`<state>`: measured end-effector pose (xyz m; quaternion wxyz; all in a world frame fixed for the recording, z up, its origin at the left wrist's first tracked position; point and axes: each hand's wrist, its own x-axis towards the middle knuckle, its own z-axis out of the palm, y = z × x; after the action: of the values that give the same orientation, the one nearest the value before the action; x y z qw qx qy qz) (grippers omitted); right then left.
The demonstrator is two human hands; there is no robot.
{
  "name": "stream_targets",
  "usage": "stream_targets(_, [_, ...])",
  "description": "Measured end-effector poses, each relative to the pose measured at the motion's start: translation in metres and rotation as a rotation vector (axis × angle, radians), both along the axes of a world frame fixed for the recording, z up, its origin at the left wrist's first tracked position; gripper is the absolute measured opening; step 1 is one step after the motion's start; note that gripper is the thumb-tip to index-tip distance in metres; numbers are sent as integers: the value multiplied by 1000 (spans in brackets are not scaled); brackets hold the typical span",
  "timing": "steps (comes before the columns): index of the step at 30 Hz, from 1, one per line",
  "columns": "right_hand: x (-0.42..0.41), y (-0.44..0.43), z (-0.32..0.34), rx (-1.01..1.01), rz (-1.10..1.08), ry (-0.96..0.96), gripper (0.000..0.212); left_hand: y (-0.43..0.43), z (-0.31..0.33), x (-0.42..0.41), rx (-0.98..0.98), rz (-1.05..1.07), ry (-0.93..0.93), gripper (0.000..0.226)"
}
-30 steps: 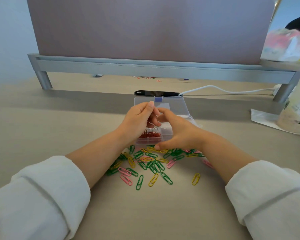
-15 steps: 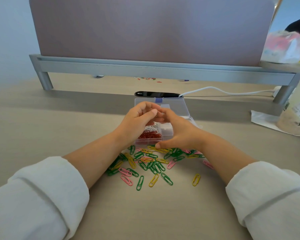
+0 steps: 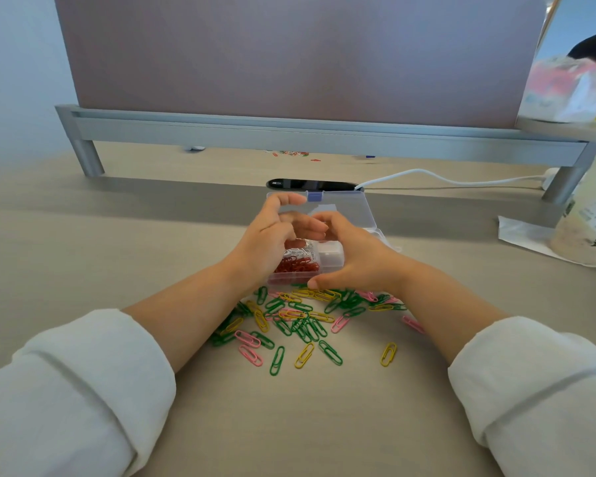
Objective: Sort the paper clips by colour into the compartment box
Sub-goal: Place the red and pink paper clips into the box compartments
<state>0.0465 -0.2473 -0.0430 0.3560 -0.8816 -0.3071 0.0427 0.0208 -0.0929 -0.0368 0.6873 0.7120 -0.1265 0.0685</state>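
Only "TEA" is legible, printed on the drink cup (image 3: pixel 588 218) at right

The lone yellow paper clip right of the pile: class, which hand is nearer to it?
Right. The right hand is beyond the yellow clip, slightly left; the left hand is farther left, over the box.

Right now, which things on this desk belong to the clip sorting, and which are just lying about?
Job: clear plastic compartment box; red paper clips inside it; loose green, yellow and pink paper clips in front of it.
Lying about: black oblong device; white cable; pale tea pouch; grey metal shelf.
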Motion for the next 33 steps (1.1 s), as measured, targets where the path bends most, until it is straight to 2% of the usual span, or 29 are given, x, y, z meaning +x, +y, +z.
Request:
stream_targets(7, [-2,0,2,-9,-9,-5,83,4,-1,1,-12,-43,-17,25])
stream_targets(13, [-3,0,2,11,-21,17,83,4,1,2,41,-91,17,35])
stream_targets(19, [-2,-1,3,14,-23,25,78,3,3,-2,145,-62,15,32])
stream_targets(21, [-3,-2,3,-16,-8,8,75,4,5,-4,185,-39,42,23])
stream_targets(23, [-6,-2,4,-43,-4,-82,67,10,7,-6,353,26,7,7])
stream_targets(26, [-8,3,7,-59,30,-298,45,28,1,-8,850,172,-281,14])
stream_targets(28, [-9,7,8,-96,68,-373,35,39,-2,-14,1074,168,-409,23])
stream_targets(31, [-11,9,8,-183,116,-418,29,46,-2,-19,1224,62,-484,47])
stream_targets(33, [-12,10,8,-208,108,-425,26,49,1,-21,1313,32,-496,48])
